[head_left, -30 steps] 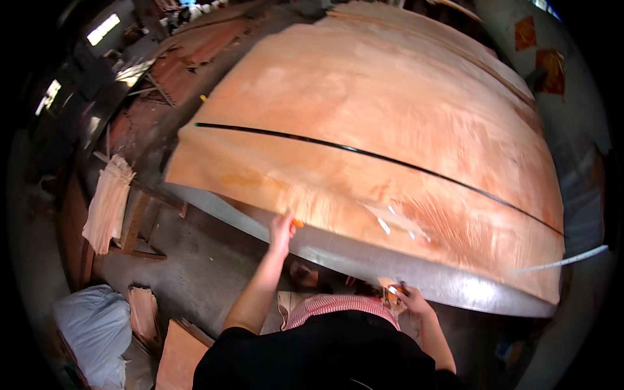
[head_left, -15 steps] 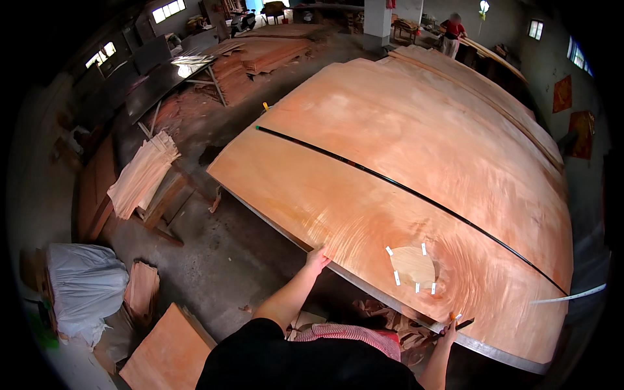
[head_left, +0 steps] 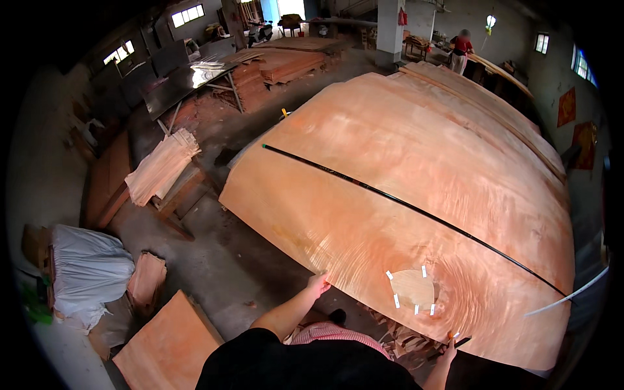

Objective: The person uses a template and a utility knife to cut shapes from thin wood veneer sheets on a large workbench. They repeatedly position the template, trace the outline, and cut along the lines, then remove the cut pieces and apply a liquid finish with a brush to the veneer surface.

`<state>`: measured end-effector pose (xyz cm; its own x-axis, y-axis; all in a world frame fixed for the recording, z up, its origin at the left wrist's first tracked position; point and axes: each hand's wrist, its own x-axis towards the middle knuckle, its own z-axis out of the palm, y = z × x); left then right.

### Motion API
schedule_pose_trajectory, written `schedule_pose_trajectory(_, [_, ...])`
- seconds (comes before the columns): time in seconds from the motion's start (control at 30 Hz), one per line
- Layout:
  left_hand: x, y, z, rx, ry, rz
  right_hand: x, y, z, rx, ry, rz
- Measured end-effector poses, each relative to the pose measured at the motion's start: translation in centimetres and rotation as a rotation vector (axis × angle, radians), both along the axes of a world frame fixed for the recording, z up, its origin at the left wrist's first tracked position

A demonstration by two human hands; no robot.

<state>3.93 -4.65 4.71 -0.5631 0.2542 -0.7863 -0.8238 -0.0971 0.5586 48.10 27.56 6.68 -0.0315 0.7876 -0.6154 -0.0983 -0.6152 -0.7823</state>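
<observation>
A large sheet of thin wood veneer (head_left: pixel 364 240) spreads out before me, and its near edge hangs past the edge of the stack. My left hand (head_left: pixel 318 285) is closed on that near edge, with the thumb on top. Farther right, my right hand (head_left: pixel 447 355) is at the same edge, closed around a slim dark tool (head_left: pixel 463 342). A small orange piece with a white tip shows by its fingers. Between the hands and a little beyond, a paler patch (head_left: pixel 413 290) lies in the veneer, with several short white tape strips around it.
A long black rod (head_left: pixel 390 205) lies across the sheet. A white strip (head_left: pixel 552 305) curves off its right side. Left stand a veneer bundle (head_left: pixel 164 166), a grey-white covered pile (head_left: pixel 88 266) and a wood stack (head_left: pixel 169 344). Another person (head_left: pixel 461 51) stands at the far right.
Both hands and the near edge of the veneer have come toward me. The metal edge seen below the sheet before is now mostly covered. My view has shifted slightly.
</observation>
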Motion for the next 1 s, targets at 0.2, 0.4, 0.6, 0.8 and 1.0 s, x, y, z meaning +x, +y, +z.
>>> schedule_pose_trajectory(0.2, [4.8, -3.9, 2.6, -0.151, 0.050, -0.403, 1.1, -2.1, -0.9, -0.027, 0.052, 0.085])
schedule_pose_trajectory(0.4, [6.8, -12.3, 1.0, -0.172, 0.082, -0.518, -0.4, -7.2, -3.0, -0.135, 0.126, 0.275])
schedule_pose_trajectory(0.6, [1.7, -16.9, -0.1, -0.167, 0.067, -0.326, -16.3, -12.1, -0.4, -0.098, 0.164, 0.458])
schedule_pose_trajectory(0.8, [-4.3, -18.8, 2.7, -0.079, 0.157, -0.507, -40.5, -16.9, 0.7, -0.076, 0.349, 0.708])
schedule_pose_trajectory(1.0, [-10.1, -29.1, 2.9, -0.108, 0.153, -0.446, -55.6, -18.4, -0.7, -0.106, 0.414, 0.711])
